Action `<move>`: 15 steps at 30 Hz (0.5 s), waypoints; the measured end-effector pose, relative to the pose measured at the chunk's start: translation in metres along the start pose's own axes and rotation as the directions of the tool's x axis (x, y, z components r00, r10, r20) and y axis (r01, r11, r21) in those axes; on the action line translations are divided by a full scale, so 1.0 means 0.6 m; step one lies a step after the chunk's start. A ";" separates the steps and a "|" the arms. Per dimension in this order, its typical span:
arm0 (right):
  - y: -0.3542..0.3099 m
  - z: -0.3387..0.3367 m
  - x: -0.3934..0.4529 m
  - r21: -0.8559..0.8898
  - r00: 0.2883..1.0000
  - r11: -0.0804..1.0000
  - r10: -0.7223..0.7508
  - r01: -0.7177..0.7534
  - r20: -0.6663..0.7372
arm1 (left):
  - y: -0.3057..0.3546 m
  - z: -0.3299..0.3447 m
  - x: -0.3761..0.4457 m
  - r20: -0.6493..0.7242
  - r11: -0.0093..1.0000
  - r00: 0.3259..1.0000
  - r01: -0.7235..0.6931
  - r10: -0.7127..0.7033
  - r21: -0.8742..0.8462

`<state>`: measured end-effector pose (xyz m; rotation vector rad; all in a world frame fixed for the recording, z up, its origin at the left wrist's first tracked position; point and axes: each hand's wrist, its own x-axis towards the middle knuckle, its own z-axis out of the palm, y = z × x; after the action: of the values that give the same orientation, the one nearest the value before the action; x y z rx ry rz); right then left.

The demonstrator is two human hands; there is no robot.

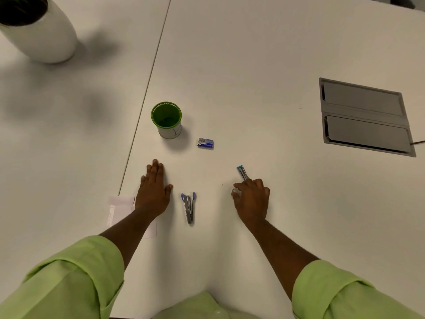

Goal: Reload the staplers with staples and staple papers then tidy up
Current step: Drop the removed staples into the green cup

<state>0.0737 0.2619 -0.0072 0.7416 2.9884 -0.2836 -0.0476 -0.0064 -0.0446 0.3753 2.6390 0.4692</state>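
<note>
Staplers, two counted: one blue-and-silver metal stapler (189, 207) lying swung open at lower centre of frame on the white tabletop (264, 65), between both hands; one light-blue-tipped silver stapler (242, 172) at centre right, rear end under the right hand (251, 199).

Left hand (153, 189) spread flat, fingers straight, pressing on white paper sheets (119, 209) at lower left, gripping nothing. Right hand with fingers curled over the rear of the light-blue-tipped stapler, thumb and forefinger drawn together at its left side; possibly pinching something tiny, too small to tell. Counted as grasping that stapler, though contact largely hidden.

One small blue cardboard staple box (205, 143) just above centre, closed as far as visible. One green-rimmed white cylindrical cup (166, 119) just left of the box, apparently holding nothing. One tiny loose staple-like speck (221, 184) between the right hand and the open stapler. Papers: number of sheets unclear.

Risks, as judgement: loose staple strips likely to break or scatter if fumbled out of the small box; open stapler liable to snap shut on fingertips during loading; light stapler prone to skidding on the smooth tabletop if pushed one-handed; stray staple easily missed when tidying.

Also one grey metal cable hatch (365, 116) at right, one white planter (41, 35) at upper left.
</note>
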 end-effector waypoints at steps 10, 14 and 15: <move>0.005 0.006 0.013 -0.030 0.996 0.999 -0.018 0.021 0.086 | 0.002 0.000 -0.001 -0.011 1.000 1.000 0.006 -0.006 -0.009; -0.005 0.008 0.015 0.113 0.999 0.993 -0.036 0.032 0.037 | 0.000 0.003 -0.003 -0.029 1.000 1.000 -0.007 0.007 -0.003; -0.011 0.007 0.015 0.191 1.000 0.982 -0.013 0.008 0.022 | -0.001 0.004 -0.003 -0.038 1.000 0.999 -0.011 0.011 0.000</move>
<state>0.0628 0.2598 -0.0111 0.7322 2.9728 -0.5822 -0.0448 -0.0070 -0.0462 0.3853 2.6746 0.4843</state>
